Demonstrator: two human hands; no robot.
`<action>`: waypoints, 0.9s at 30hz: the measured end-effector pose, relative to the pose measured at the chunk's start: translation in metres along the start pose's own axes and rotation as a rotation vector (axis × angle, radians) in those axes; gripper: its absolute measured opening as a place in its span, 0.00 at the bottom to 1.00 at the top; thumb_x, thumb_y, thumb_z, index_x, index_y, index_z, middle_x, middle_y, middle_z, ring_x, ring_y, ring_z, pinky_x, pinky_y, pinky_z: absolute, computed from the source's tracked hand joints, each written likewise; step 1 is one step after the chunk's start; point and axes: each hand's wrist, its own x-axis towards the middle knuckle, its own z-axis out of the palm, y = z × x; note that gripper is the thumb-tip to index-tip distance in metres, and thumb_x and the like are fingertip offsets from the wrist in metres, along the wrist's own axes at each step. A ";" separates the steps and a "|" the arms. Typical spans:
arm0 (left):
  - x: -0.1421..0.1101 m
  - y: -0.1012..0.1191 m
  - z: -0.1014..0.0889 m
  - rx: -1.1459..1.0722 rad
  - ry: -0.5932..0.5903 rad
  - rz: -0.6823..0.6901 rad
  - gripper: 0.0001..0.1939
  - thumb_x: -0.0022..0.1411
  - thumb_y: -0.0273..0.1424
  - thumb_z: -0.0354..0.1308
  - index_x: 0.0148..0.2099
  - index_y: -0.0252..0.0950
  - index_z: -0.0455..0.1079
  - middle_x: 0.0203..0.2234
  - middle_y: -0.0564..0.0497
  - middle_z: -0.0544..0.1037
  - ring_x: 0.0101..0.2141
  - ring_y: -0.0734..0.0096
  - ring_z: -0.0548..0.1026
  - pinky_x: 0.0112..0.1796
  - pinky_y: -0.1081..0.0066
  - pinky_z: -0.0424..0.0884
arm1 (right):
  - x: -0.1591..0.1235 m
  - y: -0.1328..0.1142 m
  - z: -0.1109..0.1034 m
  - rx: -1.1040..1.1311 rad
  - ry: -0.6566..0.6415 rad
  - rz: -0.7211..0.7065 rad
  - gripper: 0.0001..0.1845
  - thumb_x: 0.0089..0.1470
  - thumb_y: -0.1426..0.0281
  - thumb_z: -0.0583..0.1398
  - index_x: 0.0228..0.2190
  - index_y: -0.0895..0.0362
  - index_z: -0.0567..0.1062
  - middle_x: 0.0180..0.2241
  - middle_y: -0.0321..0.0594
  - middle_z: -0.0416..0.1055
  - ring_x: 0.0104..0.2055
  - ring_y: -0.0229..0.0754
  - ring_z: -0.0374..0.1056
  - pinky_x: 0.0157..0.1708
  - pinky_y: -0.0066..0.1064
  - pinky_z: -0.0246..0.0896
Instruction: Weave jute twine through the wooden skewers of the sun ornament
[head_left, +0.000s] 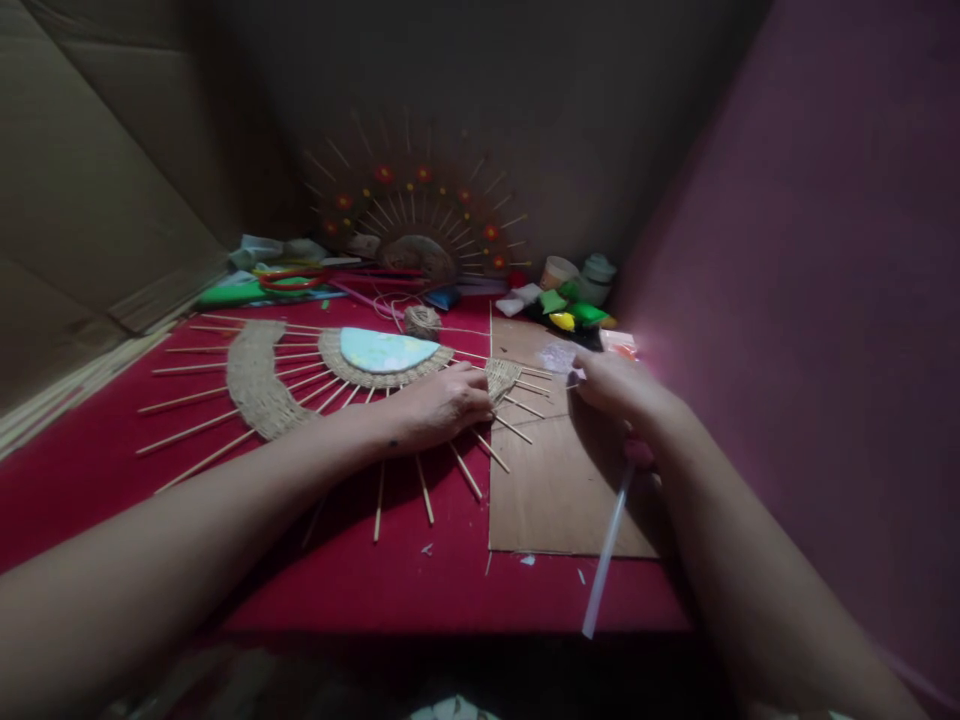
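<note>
A half-round fan-shaped piece of wooden sticks and woven twine (255,385) lies on the red table, with a pale blue half-disc (386,350) at its centre. My left hand (450,405) rests over its right side, fingers curled on the sticks beside the end of the woven band. To the right, my right hand (619,385) is closed in a pinch on a thin strand of twine (574,386) near the stick tips. A translucent glue stick (607,560) pokes out below my right wrist; what its upper end sits in is mostly hidden.
A brown board (540,510) lies under the piece's right side. Behind are a twine ball (422,322), red-handled scissors (292,282), small coloured packets (555,302), a cup (559,271) and a jar (598,278). A decorated stick fan (416,225) leans on the wall.
</note>
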 end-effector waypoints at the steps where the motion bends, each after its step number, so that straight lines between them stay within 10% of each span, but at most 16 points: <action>1: 0.000 0.000 0.000 0.000 0.006 0.010 0.18 0.69 0.32 0.46 0.31 0.35 0.73 0.30 0.48 0.72 0.31 0.71 0.65 0.35 0.70 0.61 | 0.002 0.000 0.000 -0.006 -0.004 0.005 0.21 0.53 0.73 0.53 0.47 0.61 0.75 0.45 0.59 0.74 0.43 0.53 0.71 0.34 0.35 0.58; 10: 0.002 0.004 -0.001 -0.020 -0.012 -0.050 0.16 0.67 0.30 0.48 0.32 0.34 0.74 0.31 0.47 0.74 0.30 0.71 0.68 0.34 0.70 0.62 | 0.034 0.006 -0.021 0.068 0.151 -0.020 0.29 0.49 0.71 0.59 0.55 0.56 0.70 0.47 0.51 0.74 0.44 0.49 0.70 0.34 0.32 0.59; 17: -0.003 0.008 -0.016 -0.419 -0.032 -0.336 0.12 0.62 0.33 0.53 0.38 0.35 0.77 0.32 0.48 0.79 0.34 0.70 0.74 0.37 0.70 0.66 | 0.065 -0.036 -0.087 1.011 0.607 -0.320 0.13 0.56 0.68 0.57 0.36 0.61 0.79 0.31 0.38 0.76 0.35 0.30 0.68 0.34 0.22 0.59; 21: -0.011 0.010 -0.022 -0.628 0.030 -0.532 0.13 0.59 0.37 0.55 0.36 0.35 0.77 0.32 0.49 0.80 0.34 0.68 0.74 0.37 0.69 0.67 | 0.085 -0.057 -0.095 0.894 0.492 -0.155 0.27 0.60 0.65 0.46 0.29 0.72 0.76 0.36 0.38 0.73 0.39 0.27 0.66 0.36 0.19 0.54; 27: -0.017 0.016 -0.030 -0.720 0.043 -0.636 0.19 0.60 0.41 0.54 0.26 0.32 0.73 0.23 0.50 0.74 0.25 0.74 0.68 0.26 0.73 0.61 | 0.086 -0.055 -0.051 0.787 0.220 0.037 0.08 0.50 0.76 0.62 0.35 0.65 0.77 0.21 0.40 0.71 0.21 0.34 0.63 0.22 0.26 0.61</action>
